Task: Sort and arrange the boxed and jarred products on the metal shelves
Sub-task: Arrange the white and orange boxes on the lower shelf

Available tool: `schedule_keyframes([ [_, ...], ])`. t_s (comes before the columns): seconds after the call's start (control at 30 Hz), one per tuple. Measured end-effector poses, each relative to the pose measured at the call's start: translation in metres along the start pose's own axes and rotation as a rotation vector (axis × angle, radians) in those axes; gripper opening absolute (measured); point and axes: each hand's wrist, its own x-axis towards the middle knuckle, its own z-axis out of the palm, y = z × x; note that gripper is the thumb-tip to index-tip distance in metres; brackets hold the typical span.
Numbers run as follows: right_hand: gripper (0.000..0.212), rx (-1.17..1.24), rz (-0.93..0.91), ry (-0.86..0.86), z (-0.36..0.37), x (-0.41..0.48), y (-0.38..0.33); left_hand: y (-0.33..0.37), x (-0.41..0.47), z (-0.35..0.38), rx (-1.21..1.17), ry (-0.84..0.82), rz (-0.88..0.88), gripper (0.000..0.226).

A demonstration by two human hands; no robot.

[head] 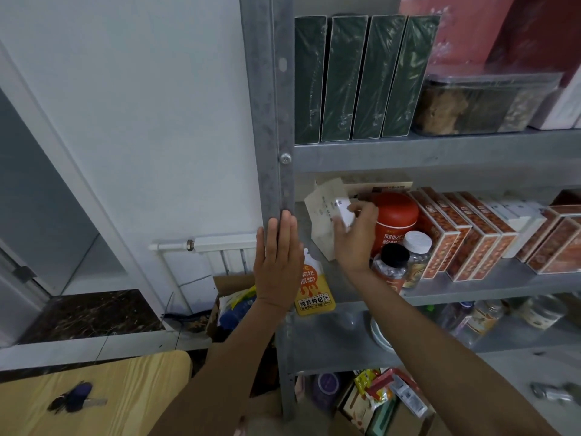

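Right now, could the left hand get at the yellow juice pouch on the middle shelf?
Probably yes: the left hand rests flat on the grey metal shelf post, right beside the yellow juice pouch, with nothing between them.

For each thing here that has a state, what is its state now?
Left hand: flat, fingers straight, against the shelf post.
Right hand: gripping a small white box.
Green boxes: upright, side by side.
Red jar: upright, lid on.
Yellow pouch: upright.

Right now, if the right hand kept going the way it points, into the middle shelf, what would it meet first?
Probably the beige paper pouch leaning directly behind the right hand, which holds a small white box. The red jar stands just to its right. Depth is unclear.
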Motion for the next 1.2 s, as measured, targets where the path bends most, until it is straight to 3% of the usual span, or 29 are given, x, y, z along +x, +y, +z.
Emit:
schedule_keyframes([
  [0.17, 0.027, 0.314, 0.195, 0.1, -0.067, -0.012, -0.003, 0.008, 0.004, -0.027, -0.032, -0.169, -0.098, 0.079],
  [0.27, 0.019, 0.322, 0.238, 0.118, -0.103, -0.02, -0.002, 0.032, -0.008, -0.057, -0.239, -0.348, -0.149, 0.075],
  [0.43, 0.014, 0.396, 0.351, 0.05, -0.137, -0.034, 0.0, 0.079, -0.024, -0.092, -0.719, -0.771, -0.207, 0.11],
  [0.6, 0.008, 0.493, 0.497, -0.015, -0.156, -0.038, 0.001, 0.099, -0.014, -0.108, -0.922, -0.839, -0.414, 0.115],
  [0.67, 0.035, 0.63, 0.568, -0.178, -0.163, -0.034, 0.005, 0.098, -0.006, -0.114, -1.245, -0.931, -0.573, 0.102],
  [0.73, 0.077, 0.74, 0.653, -0.433, -0.167, -0.033, 0.007, 0.1, 0.002, -0.12, -1.568, -1.053, -0.755, 0.083],
  [0.8, 0.097, 0.839, 0.702, -0.618, -0.169, -0.034, 0.011, 0.103, 0.002, -0.119, -1.768, -1.124, -1.007, 0.075],
  [0.87, 0.094, 0.832, 0.738, -0.631, -0.17, -0.033, 0.015, 0.104, 0.001, -0.114, -1.937, -1.242, -1.3, 0.076],
  [0.9, 0.087, 0.781, 0.75, -0.597, -0.17, -0.033, 0.017, 0.103, 0.001, -0.113, -2.01, -1.295, -1.352, 0.075],
  [0.97, 0.07, 0.669, 0.77, -0.498, -0.172, -0.033, 0.019, 0.099, 0.004, -0.113, -2.028, -1.406, -1.29, 0.069],
  [1.03, 0.063, 0.606, 0.764, -0.387, -0.172, -0.033, 0.021, 0.096, 0.008, -0.112, -1.876, -1.397, -1.223, 0.066],
  [1.13, 0.049, 0.41, 0.67, -0.266, -0.171, -0.032, 0.02, 0.095, 0.012, -0.106, -1.655, -1.101, -1.221, 0.031],
  [1.2, 0.043, 0.36, 0.613, -0.242, -0.172, -0.031, 0.021, 0.089, 0.012, -0.101, -1.647, -0.972, -1.341, 0.017],
])
